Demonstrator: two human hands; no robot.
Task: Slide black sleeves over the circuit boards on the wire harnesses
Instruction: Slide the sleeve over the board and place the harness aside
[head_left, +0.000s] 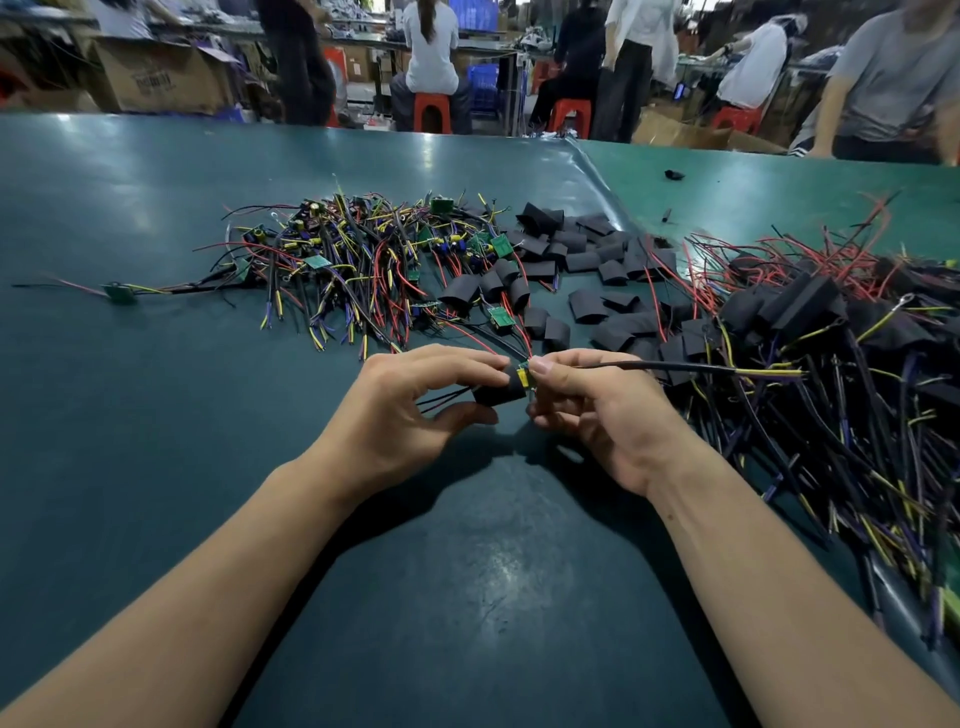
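Both your hands work just above the green surface (156, 218), close together at centre. Your left hand (410, 410) pinches a black sleeve (500, 391) between curled fingers and thumb; thin wires stick out of the sleeve's left end. Your right hand (597, 410) pinches a small circuit board (527, 376) at the sleeve's right mouth, fingers curled round it. The board is only partly showing at the opening, touching the sleeve. A black cable (675, 368) with yellow tips runs from your right hand out to the right.

Behind your hands lies a pile of bare harnesses (363, 249) with green boards, red, yellow and black wires. Right of that, loose black sleeves (587, 260) are scattered. Far right, a heap of sleeved harnesses (831, 322). People sit and stand on red stools (431, 111) beyond the surface edge.
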